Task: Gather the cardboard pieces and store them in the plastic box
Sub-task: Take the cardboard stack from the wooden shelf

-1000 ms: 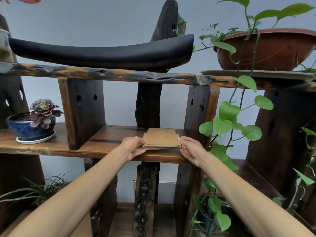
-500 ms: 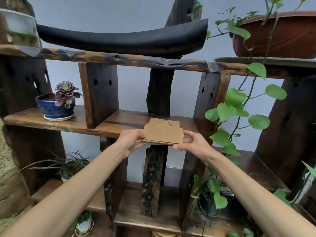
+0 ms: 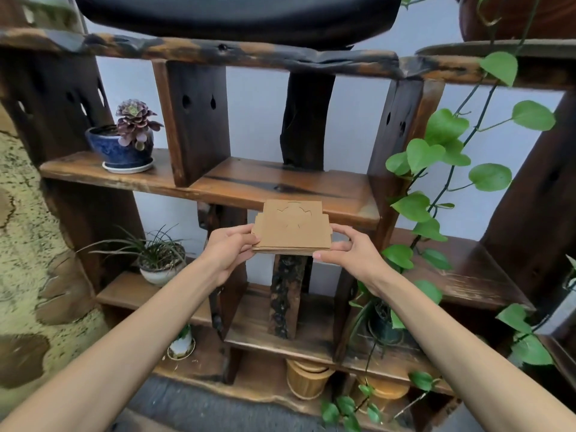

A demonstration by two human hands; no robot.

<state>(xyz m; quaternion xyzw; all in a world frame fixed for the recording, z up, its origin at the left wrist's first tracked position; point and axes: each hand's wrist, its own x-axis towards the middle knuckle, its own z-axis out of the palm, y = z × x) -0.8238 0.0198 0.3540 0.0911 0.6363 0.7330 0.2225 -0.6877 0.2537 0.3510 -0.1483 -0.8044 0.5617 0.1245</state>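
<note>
A flat stack of brown cardboard pieces [image 3: 292, 229], the top one with a cut-out outline, hangs in the air just in front of the middle wooden shelf [image 3: 280, 188]. My left hand [image 3: 229, 249] grips the stack's left edge. My right hand [image 3: 349, 252] pinches its right edge, thumb underneath. The stack is held level and no longer touches the shelf. No plastic box is in view.
A blue pot with a purple succulent [image 3: 126, 141] stands at the shelf's left end. Trailing green vine leaves [image 3: 436, 151] hang close to my right arm. Small potted plants [image 3: 159, 260] and wooden tubs [image 3: 307, 381] occupy the lower shelves. Speckled floor lies at left.
The cardboard stack has been lifted off the middle shelf and drawn toward me and downward, held by both hands. My view has tilted down, showing the lower shelves.
</note>
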